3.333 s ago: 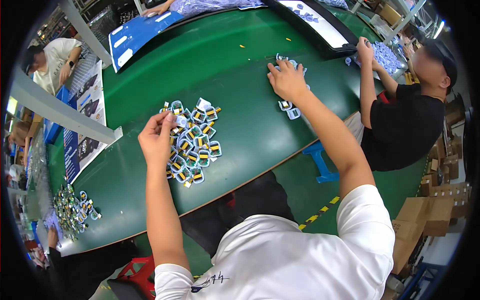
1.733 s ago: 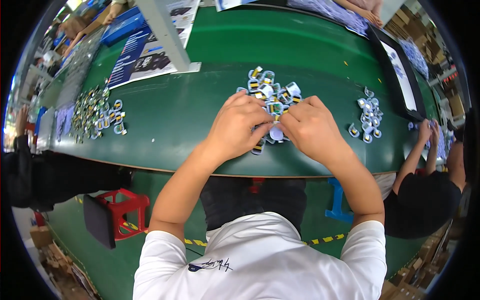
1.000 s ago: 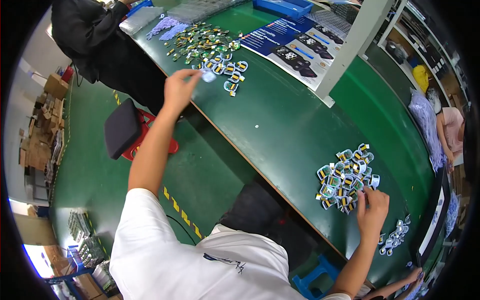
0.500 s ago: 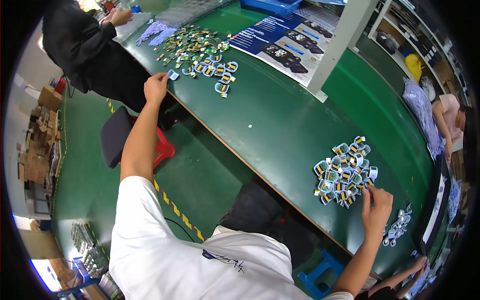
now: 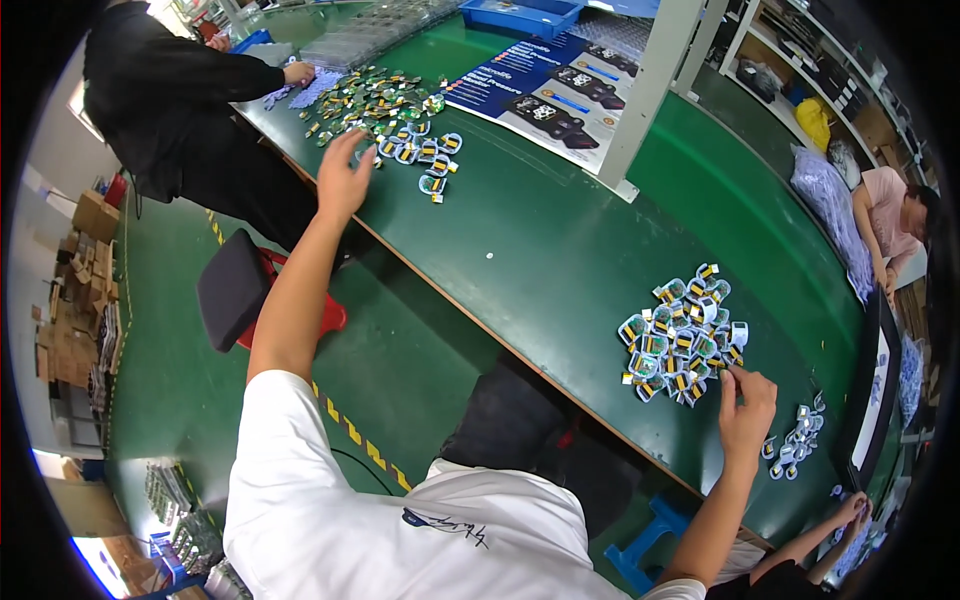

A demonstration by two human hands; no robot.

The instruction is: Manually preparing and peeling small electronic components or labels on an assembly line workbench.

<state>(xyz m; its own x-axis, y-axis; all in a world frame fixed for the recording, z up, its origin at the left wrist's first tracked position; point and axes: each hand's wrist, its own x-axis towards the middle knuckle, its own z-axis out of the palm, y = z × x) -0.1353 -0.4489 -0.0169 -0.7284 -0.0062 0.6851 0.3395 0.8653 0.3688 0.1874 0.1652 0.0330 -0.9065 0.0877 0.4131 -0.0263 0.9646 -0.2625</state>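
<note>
My left hand (image 5: 344, 178) is over the far left part of the green table, fingers apart. Its fingertips are beside a small group of light-blue plastic housings (image 5: 427, 153) with yellow-and-black parts inside. Just beyond lies a loose heap of small green circuit boards (image 5: 385, 100). At the right, my right hand (image 5: 748, 408) is at the near right edge of a larger pile of the same housings (image 5: 680, 340). Its thumb and forefinger come together there; whatever is between the tips is too small to make out.
A smaller cluster of pale parts (image 5: 797, 443) lies right of my right hand. A white post (image 5: 655, 90) stands at the table's far side by a printed sheet (image 5: 545, 95) and a blue tray (image 5: 522, 14). A co-worker in black (image 5: 165, 100) stands at left, near a stool (image 5: 235, 290).
My left hand has let go of the light-blue housing it pinched and moved slightly right, fingers spreading. The co-worker's arm now reaches toward the lilac parts. My right hand has barely shifted.
</note>
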